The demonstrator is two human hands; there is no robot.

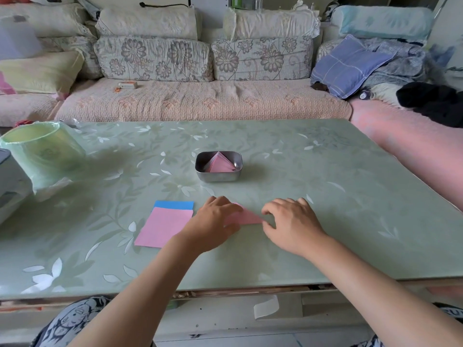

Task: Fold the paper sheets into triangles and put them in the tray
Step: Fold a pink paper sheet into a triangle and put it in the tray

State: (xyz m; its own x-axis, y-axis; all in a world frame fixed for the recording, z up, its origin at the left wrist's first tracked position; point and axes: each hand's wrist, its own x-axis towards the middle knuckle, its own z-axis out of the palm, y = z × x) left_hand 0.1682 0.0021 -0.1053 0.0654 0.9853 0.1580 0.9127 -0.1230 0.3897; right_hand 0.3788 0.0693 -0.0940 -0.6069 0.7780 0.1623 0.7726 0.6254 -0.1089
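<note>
Caught mid-fold: pressed the left hand flat-ish on the left part of a pink sheet and pinched its right tip with the right hand (looked like thumb and forefinger, hard to be sure). Had the stack just beside on the left, pink over blue. Probably needed the crease rubbed down next, then a carry further back to the tray, already loaded with pink triangles.
</note>
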